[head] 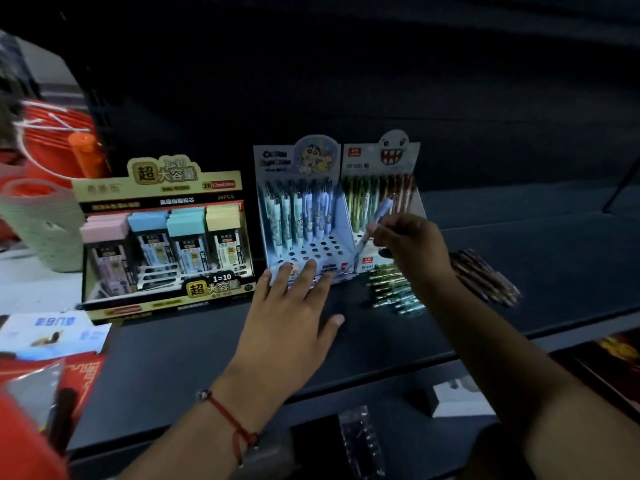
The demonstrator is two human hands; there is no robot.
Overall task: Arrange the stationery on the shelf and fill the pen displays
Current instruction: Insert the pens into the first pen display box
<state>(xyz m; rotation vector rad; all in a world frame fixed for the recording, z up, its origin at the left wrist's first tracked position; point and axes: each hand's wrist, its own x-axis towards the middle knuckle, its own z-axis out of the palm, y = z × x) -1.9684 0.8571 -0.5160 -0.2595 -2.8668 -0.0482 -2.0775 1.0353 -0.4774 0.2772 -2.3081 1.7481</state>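
A blue cartoon pen display [304, 216] stands on the dark shelf [194, 362], its back rows filled with pale pens and its front holes bare. My left hand [294, 306] lies flat with spread fingers, fingertips touching the display's front edge. My right hand [412, 247] pinches a light blue pen [379, 213], held tilted above the gap between the blue display and the monster-face pen display [384, 188] to its right. Loose green pens [394, 289] and brown pens [485, 275] lie on the shelf beside the right display.
A gold-trimmed box of pencil-lead cases [162, 237] stands left of the displays. Red baskets [59, 140] and a stack of pale cups [41, 223] sit at far left. Packets [52, 341] lie at the shelf's left end. A lower shelf holds a small white box [453, 396].
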